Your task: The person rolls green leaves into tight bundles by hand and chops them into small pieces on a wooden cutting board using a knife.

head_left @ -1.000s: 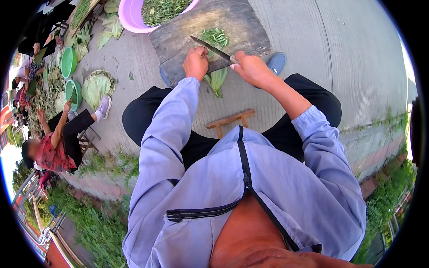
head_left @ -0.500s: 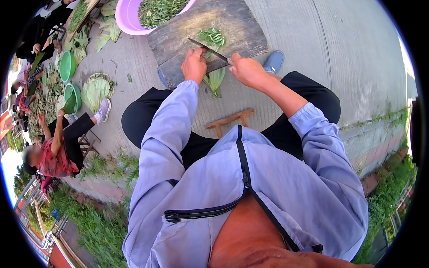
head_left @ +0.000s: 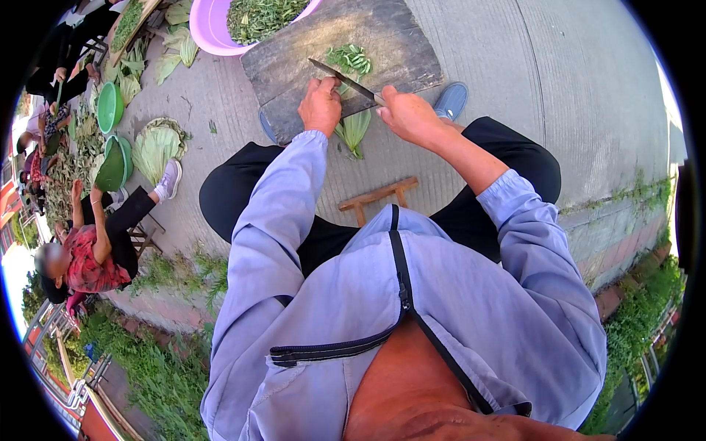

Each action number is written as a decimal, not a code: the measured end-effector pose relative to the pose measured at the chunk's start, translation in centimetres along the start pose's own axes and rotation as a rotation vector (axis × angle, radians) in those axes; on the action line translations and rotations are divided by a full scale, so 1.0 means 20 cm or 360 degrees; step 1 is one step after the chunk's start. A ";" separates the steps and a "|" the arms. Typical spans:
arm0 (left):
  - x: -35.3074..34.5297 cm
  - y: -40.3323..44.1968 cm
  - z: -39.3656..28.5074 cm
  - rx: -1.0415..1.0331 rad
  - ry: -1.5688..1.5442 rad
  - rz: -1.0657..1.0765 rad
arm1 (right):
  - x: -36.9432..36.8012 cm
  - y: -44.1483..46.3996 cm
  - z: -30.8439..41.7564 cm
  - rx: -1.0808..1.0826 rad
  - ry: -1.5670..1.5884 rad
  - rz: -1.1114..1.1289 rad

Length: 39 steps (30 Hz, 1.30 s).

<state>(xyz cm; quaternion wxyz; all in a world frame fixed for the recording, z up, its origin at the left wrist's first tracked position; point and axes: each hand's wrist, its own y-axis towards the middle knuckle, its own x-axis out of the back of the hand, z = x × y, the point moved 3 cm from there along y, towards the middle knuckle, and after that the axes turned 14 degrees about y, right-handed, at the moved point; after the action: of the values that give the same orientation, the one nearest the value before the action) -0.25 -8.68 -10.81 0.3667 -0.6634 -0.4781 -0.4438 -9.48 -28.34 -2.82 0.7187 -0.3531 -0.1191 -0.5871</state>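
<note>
My right hand (head_left: 408, 116) is closed round the handle of a knife (head_left: 344, 79). The dark blade points up and left across a worn wooden chopping board (head_left: 287, 73). My left hand (head_left: 320, 105) presses down on the board with bent fingers beside the blade, on a green leaf (head_left: 354, 132). The leaf's wide end hangs over the near edge of the board; its part under the blade and fingers is mostly hidden. Just beyond the blade lies a small heap of cut green pieces (head_left: 350, 59).
A pink basin (head_left: 213, 29) of chopped greens stands against the board's far left side. A low wooden stool (head_left: 379, 197) is between my knees. On the left, a person in a red top (head_left: 99, 257) sits near green basins (head_left: 110, 108) and large leaves (head_left: 157, 151).
My hands, the knife and the leaf stay almost in place. The seated person on the left has tilted a green basin and shifted their arms.
</note>
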 end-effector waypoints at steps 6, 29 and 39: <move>0.00 0.00 -0.01 0.0011 0.0003 -0.0004 | -0.01 0.00 0.00 0.0003 0.0013 0.0018; -0.01 0.00 -0.01 0.0064 0.0059 0.0029 | -0.10 0.10 0.00 -0.0019 0.0005 -0.0011; 0.00 0.00 -0.01 0.0066 0.0039 0.0026 | -0.12 0.15 0.02 -0.0051 -0.0006 -0.0010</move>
<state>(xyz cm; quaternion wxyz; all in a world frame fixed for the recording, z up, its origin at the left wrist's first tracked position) -0.31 -8.97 -10.80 0.3898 -0.6541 -0.4772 -0.4387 -7.31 -26.03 -5.04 0.7108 -0.3654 -0.1122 -0.5905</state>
